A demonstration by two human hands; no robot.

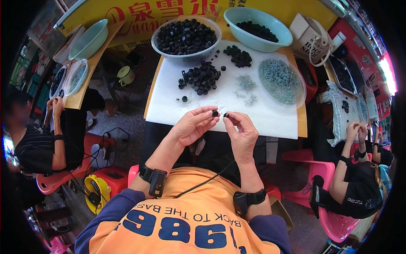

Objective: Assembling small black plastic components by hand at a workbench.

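My left hand (196, 124) pinches a small round black cap (215, 113) between thumb and fingertips. Just to its right, my right hand (242, 133) grips a second small dark piece (226, 115), seemingly another black cap, mostly covered by the fingers. Both hands are raised at the near edge of a white foam sheet (169, 95), fingertips almost meeting. Beyond them on the sheet lies a loose heap of black caps (202, 78), with a smaller cluster of black caps (238, 56) farther right. Small grey-blue pieces (246, 82), too fine to make out, are scattered nearby.
A bowl heaped with black caps (186, 37) and a pale green basin (259, 27) stand at the back. On the right, a round clear tray (301, 95) holds many grey-blue pieces. Co-workers sit left (42, 139) and right (351, 178); a pink chair (311, 169) is close by.
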